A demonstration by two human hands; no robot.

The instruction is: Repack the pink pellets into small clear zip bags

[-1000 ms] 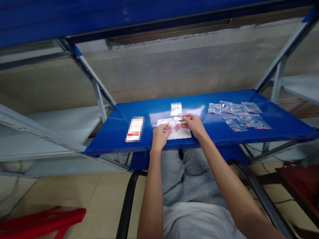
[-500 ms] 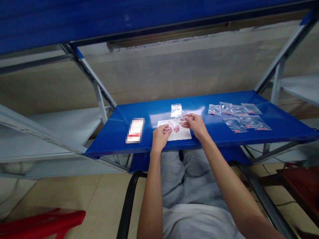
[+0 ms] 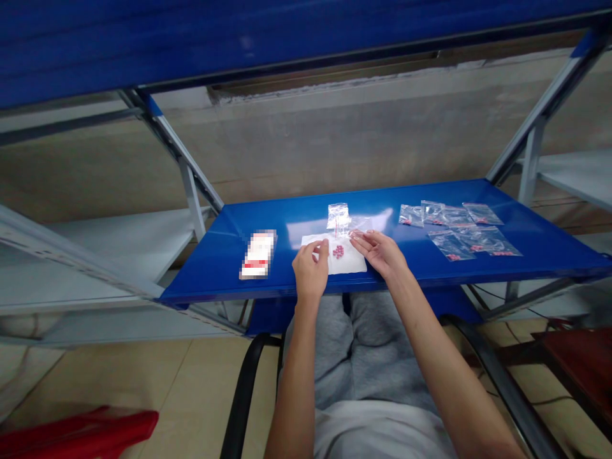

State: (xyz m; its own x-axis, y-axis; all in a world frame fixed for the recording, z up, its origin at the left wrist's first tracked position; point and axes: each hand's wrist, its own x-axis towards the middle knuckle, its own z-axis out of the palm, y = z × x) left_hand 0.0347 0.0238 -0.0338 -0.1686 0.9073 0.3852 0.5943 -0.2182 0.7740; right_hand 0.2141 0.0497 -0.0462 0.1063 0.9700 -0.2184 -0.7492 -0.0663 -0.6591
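A white paper sheet [image 3: 345,262] lies on the blue metal shelf [image 3: 282,271], with a small cluster of red pieces [image 3: 338,252] at its middle. My left hand [image 3: 310,271] rests at the sheet's left edge with its fingers curled, and I cannot tell if it pinches anything. My right hand [image 3: 380,252] lies flat-ish beside the upper right of the sheet, its fingertips near a thin clear bag [image 3: 358,224]. Behind the sheet is a small clear zip bag [image 3: 338,217] with a thin red mark inside.
Several clear bags with red contents [image 3: 452,224] lie at the shelf's right. A blurred white and red package [image 3: 258,255] lies at its left. Metal shelf uprights stand at both sides. Below are my grey-clad lap, black chair arms and a red object [image 3: 76,433] on the floor.
My hands have drawn apart and back from the sheet's middle, uncovering the red pieces. My right hand has flattened. The whole view has tilted slightly lower.
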